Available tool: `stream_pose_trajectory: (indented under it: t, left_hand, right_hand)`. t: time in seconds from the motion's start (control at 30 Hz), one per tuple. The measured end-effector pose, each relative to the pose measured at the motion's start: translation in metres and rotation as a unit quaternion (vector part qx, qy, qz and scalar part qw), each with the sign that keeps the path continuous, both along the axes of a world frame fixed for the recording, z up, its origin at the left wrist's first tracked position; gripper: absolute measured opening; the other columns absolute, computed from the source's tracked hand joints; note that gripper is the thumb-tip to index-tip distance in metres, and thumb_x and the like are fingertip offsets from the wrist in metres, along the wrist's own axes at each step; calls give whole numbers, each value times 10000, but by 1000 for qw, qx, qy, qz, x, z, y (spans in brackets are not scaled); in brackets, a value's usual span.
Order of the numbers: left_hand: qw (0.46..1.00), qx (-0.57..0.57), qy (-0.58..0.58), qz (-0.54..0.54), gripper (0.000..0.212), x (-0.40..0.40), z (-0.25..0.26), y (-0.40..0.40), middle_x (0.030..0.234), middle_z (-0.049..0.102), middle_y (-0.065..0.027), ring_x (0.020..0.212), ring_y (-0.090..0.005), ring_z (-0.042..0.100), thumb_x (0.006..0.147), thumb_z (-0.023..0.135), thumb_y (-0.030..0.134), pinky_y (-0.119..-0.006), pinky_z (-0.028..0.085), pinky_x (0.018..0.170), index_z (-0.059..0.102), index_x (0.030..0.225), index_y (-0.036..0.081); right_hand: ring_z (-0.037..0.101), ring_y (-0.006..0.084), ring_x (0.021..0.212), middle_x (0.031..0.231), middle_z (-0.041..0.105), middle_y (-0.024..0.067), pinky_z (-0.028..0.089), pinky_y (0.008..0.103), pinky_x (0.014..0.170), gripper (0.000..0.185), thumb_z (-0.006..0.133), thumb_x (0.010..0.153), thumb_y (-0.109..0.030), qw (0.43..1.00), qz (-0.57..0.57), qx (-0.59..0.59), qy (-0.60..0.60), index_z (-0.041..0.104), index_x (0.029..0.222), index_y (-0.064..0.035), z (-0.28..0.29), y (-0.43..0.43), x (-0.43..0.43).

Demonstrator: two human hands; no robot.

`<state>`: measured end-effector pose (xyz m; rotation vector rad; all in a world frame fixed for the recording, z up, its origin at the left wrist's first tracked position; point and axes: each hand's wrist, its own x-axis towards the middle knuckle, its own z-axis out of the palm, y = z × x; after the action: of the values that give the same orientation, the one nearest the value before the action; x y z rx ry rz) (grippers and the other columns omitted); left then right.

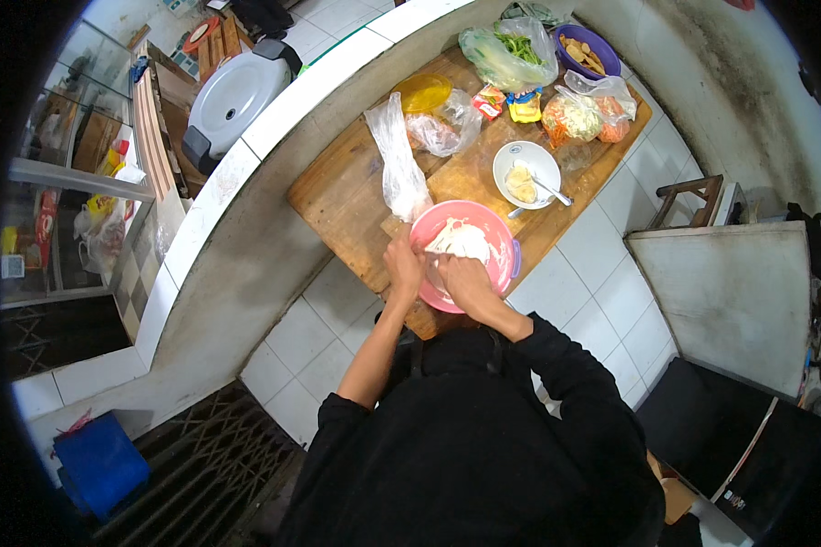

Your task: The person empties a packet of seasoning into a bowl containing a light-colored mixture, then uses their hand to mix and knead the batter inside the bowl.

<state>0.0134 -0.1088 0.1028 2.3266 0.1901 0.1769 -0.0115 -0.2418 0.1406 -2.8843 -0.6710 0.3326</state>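
A pink plastic basin [503,236] stands at the near corner of a wooden table, with white batter or dough [460,239] inside and smears up its wall. My left hand [404,263] is closed at the basin's left rim. Over the near part of the basin, my right hand [462,277] has its fingers curled inward. Between the two hands shows a clear, see-through item [435,273]; its kind and which hand holds it cannot be made out. Beyond the basin is a white bowl [544,158] with a pale yellowish lump [520,183] and a metal spoon [554,191].
The wooden table [342,191] also carries a clear plastic bag [400,164], a yellow lid or plate [422,93], bagged greens [516,51], shredded vegetables [571,117], small packets [523,106] and a purple bowl [614,58]. A low tiled wall [226,184] curves along the left.
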Motion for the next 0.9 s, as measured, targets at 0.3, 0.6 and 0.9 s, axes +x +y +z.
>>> stream_pose_trajectory:
  t: [0.3, 0.6, 0.9]
  left_hand:
    - [999, 42, 22, -11, 178, 0, 4, -8, 817, 616, -255, 794, -470, 588, 745, 589, -34, -543, 440, 657, 550, 913, 10]
    - [997, 60, 31, -26, 164, 1, 7, -9, 838, 618, -262, 788, -473, 588, 774, 602, -15, -552, 433, 647, 549, 928, 9]
    - [996, 80, 43, -11, 185, 0, 6, -10, 853, 627, -255, 798, -463, 600, 781, 606, -3, -547, 445, 657, 555, 957, 17]
  right_hand:
    - [665, 328, 654, 709, 654, 162, 511, 438, 564, 166, 556, 806, -91, 1000, -10, -22, 10, 619, 937, -12, 19, -67, 18]
    - [679, 288, 641, 699, 662, 154, 526, 387, 531, 130, 532, 807, -74, 997, 26, -28, -73, 621, 850, 11, -9, -53, 38]
    - [681, 292, 693, 741, 669, 155, 533, 401, 598, 135, 555, 798, -105, 998, 50, 5, 23, 659, 778, -21, 3, -47, 9]
